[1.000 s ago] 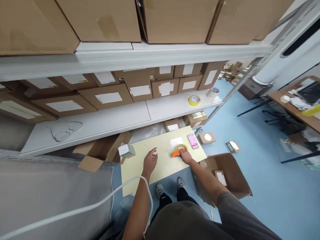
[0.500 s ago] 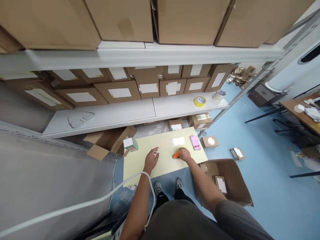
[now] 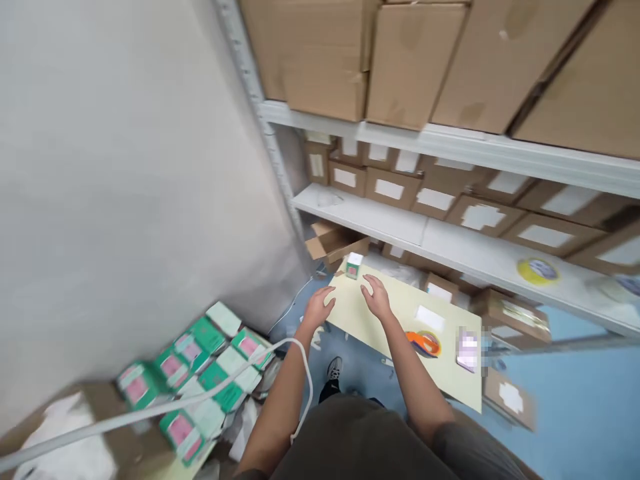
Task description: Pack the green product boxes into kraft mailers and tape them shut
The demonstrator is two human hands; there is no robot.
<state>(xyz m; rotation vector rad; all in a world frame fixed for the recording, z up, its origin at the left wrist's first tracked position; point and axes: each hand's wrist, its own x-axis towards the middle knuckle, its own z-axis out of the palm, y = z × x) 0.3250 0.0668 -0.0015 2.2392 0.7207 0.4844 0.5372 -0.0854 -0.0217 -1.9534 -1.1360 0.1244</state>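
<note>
My left hand hovers by the left edge of the pale yellow table, fingers apart and holding nothing. Over the tabletop, my right hand is also open and empty, thumb spread from the fingers. Just beyond both hands stands a small green and white box. An orange tape dispenser lies on the table to the right of my right forearm. Behind it is a white sheet or label stack, and a pink-purple phone-like item, partly pixelated, lies near the right end.
Several green and white boxes are piled at lower left. A white cable crosses in front of my left arm. Beyond the table, a shelf holds labelled cartons and a yellow tape roll. An opened carton sits beside the table's far corner.
My view has swung left, bringing the green box pile into sight. My right hand has let go of the tape dispenser and moved left, near my left hand.
</note>
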